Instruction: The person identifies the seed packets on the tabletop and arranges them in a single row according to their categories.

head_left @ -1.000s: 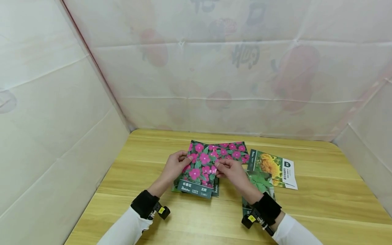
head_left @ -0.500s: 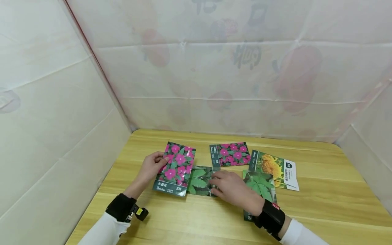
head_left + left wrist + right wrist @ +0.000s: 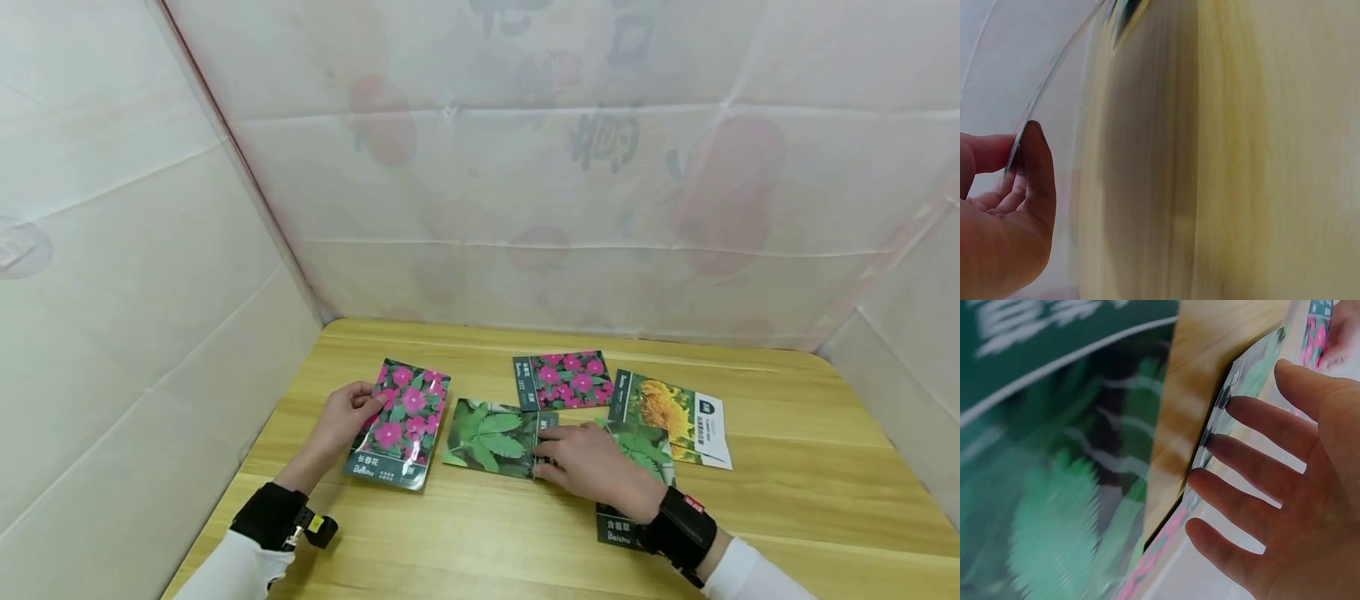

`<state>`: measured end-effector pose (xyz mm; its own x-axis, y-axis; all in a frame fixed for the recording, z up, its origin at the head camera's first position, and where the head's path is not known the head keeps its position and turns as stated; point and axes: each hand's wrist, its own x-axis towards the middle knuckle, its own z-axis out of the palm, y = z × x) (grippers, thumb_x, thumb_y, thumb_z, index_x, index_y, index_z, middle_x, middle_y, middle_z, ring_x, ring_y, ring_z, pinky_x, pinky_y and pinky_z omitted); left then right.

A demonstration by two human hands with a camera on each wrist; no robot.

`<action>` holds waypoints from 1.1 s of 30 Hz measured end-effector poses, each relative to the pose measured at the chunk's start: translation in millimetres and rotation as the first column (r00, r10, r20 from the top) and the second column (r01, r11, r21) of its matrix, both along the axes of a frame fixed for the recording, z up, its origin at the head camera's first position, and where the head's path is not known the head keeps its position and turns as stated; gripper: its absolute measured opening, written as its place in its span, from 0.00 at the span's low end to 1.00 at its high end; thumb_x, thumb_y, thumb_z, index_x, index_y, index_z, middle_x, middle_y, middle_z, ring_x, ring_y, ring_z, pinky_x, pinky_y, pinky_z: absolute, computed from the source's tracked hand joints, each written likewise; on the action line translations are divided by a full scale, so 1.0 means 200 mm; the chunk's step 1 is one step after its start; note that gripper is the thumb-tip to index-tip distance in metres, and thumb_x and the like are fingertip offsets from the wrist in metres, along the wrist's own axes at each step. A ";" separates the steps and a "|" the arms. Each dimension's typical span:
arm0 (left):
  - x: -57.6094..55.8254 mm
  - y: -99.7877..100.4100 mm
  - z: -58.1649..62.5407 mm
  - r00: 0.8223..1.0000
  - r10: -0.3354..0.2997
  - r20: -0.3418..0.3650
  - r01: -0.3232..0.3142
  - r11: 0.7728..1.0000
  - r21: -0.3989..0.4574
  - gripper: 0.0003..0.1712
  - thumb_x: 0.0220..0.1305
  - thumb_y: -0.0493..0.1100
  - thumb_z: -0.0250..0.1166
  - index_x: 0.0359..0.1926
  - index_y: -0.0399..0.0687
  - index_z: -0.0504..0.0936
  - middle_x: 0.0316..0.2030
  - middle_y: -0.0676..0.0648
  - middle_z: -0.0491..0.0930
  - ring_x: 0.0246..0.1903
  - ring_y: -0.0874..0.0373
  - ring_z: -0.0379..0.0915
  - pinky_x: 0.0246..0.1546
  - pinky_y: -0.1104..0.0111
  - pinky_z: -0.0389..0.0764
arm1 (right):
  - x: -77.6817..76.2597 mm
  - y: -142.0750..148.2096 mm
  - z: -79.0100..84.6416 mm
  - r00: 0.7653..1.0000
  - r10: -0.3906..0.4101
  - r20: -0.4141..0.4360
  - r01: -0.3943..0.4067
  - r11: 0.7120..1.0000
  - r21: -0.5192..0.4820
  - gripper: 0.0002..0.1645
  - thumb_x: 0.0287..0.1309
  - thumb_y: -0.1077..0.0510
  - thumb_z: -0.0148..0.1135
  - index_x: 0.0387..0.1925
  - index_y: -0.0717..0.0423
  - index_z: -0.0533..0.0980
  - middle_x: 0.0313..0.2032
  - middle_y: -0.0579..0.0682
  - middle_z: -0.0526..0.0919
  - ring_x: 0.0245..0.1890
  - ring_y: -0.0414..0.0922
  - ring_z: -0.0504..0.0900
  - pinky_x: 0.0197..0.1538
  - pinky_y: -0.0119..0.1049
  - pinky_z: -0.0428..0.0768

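Observation:
At the left of the head view my left hand [image 3: 339,427] pinches the edge of a pink-flower seed packet [image 3: 405,421]. The left wrist view shows this packet [image 3: 1040,90] edge-on and bent, between thumb and fingers. Near the middle of the table, a green-leaf seed packet [image 3: 489,438] lies sideways. My right hand [image 3: 588,465] rests its fingertips on that packet's dark title end. In the right wrist view these fingers [image 3: 1254,465] are extended and spread. Partly under my right forearm lies another green-leaf packet [image 3: 618,527].
A second pink-flower packet [image 3: 572,380] lies behind the middle green one. To its right, a yellow-flower packet [image 3: 658,408] overlaps a white-ended one. The wooden table [image 3: 480,542] meets pale fabric walls [image 3: 465,183] at the back and sides.
My left hand has carried the pink-flower packet leftward, uncovering the green-leaf packet. My right hand let go of the pink packet, came down on the green one, and both shifted slightly right.

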<state>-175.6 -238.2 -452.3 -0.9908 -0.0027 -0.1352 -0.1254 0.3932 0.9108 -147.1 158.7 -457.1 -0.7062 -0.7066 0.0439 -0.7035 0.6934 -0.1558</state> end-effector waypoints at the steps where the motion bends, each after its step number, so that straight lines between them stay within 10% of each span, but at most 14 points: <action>1: 0.00 -0.01 0.00 1.000 -0.008 0.004 0.008 1.000 -0.012 0.19 0.78 0.40 0.60 0.58 0.27 0.75 0.38 0.43 0.82 0.34 0.58 0.72 0.33 0.71 0.76 | 0.00 0.02 0.00 1.000 -0.006 0.001 0.006 1.000 -0.003 0.19 0.70 0.43 0.64 0.54 0.48 0.87 0.59 0.53 0.84 0.56 0.49 0.84 0.56 0.52 0.83; 15: -0.03 -0.07 -0.05 0.999 -0.034 0.034 0.039 0.990 -0.137 0.16 0.77 0.40 0.61 0.54 0.29 0.77 0.34 0.44 0.82 0.29 0.56 0.74 0.28 0.69 0.76 | 0.01 0.15 0.00 0.996 -0.061 0.065 0.063 0.997 -0.035 0.18 0.72 0.47 0.64 0.55 0.51 0.85 0.61 0.54 0.82 0.58 0.50 0.83 0.62 0.47 0.79; 28: -0.03 -0.09 -0.08 0.993 -0.113 -0.022 0.085 0.846 -0.526 0.11 0.70 0.40 0.67 0.36 0.36 0.77 0.29 0.45 0.76 0.26 0.54 0.69 0.28 0.64 0.70 | -0.01 0.15 -0.01 0.998 -0.060 0.034 0.062 0.997 -0.038 0.17 0.71 0.46 0.65 0.53 0.48 0.87 0.59 0.53 0.84 0.55 0.49 0.84 0.59 0.48 0.81; 33: -0.03 -0.10 -0.09 0.993 -0.113 -0.033 0.075 0.824 -0.562 0.14 0.68 0.39 0.69 0.41 0.31 0.75 0.32 0.42 0.74 0.30 0.50 0.69 0.32 0.60 0.72 | -0.01 0.16 -0.02 0.997 -0.059 0.040 0.061 0.997 -0.037 0.17 0.71 0.46 0.64 0.54 0.48 0.86 0.60 0.53 0.83 0.57 0.49 0.83 0.61 0.46 0.80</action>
<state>-182.2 -257.4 -470.8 -0.9964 0.0351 -0.0777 -0.0121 0.8442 0.5359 -148.2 190.0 -460.4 -0.7490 -0.6612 0.0418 -0.6537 0.7273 -0.2091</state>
